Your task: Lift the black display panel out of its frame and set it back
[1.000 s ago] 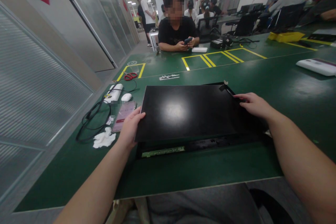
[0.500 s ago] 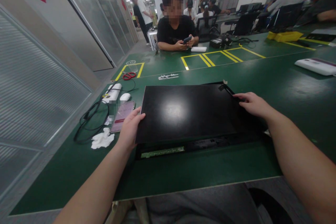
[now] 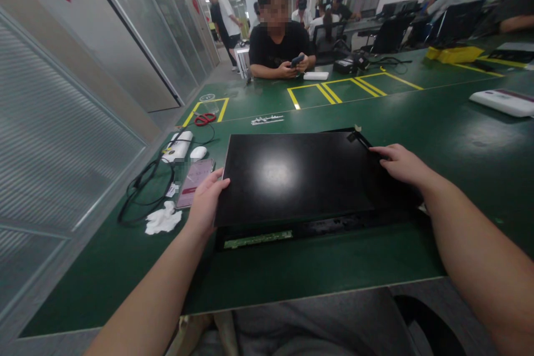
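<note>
A flat black display panel [image 3: 287,178] with a glossy reflection lies tilted over a black housing [image 3: 325,227]. My left hand [image 3: 207,197] grips the panel's left edge, thumb on its front and fingers behind. My right hand [image 3: 398,162] is closed on the right side rim of the housing, close to the panel's upper right corner; its fingertips under the rim are hidden. The housing sticks out below the panel, where a narrow green circuit board [image 3: 258,240] shows. At the top right corner the housing's rim is also exposed. The panel covers most of the housing.
Left on the green table [image 3: 317,272] are a phone [image 3: 195,182], crumpled tissue [image 3: 163,218], a black cable [image 3: 139,183], a white mouse-shaped object [image 3: 199,153] and red-handled scissors [image 3: 205,119]. Small white pieces [image 3: 267,120] lie beyond the panel. A person [image 3: 277,44] sits opposite, holding a phone.
The whole view has shifted very slightly. Both hands keep their places on the panel and housing, which look the same as before.
</note>
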Action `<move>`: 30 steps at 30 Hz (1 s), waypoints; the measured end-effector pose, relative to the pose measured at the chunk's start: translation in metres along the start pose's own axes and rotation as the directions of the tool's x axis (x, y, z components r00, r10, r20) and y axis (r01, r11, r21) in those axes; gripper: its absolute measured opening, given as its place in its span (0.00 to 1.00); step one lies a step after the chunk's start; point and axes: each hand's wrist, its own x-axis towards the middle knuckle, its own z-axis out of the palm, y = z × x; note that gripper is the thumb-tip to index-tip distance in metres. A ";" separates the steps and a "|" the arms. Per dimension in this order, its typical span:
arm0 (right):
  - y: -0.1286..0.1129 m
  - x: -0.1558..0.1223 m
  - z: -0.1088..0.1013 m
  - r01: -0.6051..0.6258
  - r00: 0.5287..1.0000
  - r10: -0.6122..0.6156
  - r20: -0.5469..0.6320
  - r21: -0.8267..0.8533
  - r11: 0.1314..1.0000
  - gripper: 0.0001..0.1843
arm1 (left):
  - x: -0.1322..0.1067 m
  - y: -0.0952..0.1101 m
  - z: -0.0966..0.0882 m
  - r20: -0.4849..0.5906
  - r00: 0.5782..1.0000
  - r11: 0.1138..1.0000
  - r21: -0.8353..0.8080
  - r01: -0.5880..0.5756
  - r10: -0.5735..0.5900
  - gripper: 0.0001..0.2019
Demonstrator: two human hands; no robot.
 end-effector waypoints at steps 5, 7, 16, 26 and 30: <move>0.006 0.005 0.005 0.063 0.998 -0.063 -0.003 -0.021 0.998 0.29 | 0.000 -0.001 0.000 -0.004 1.000 1.000 -0.002 0.001 -0.001 0.26; 0.009 0.008 0.006 0.080 0.997 -0.080 -0.007 -0.030 0.996 0.29 | 0.000 -0.001 -0.001 -0.003 1.000 1.000 -0.003 -0.001 0.001 0.25; 0.016 0.014 0.004 0.052 0.998 -0.053 0.020 0.040 0.998 0.28 | 0.002 -0.001 -0.002 -0.028 1.000 0.999 0.047 -0.006 0.008 0.23; 0.008 0.012 -0.010 0.026 0.994 -0.033 0.107 0.069 0.997 0.30 | 0.000 -0.001 0.001 -0.049 0.999 0.999 0.052 -0.001 0.003 0.25; 0.008 0.015 -0.011 0.019 0.991 -0.034 0.133 0.110 0.994 0.31 | 0.000 0.000 0.002 -0.070 0.997 0.997 0.078 0.015 -0.009 0.23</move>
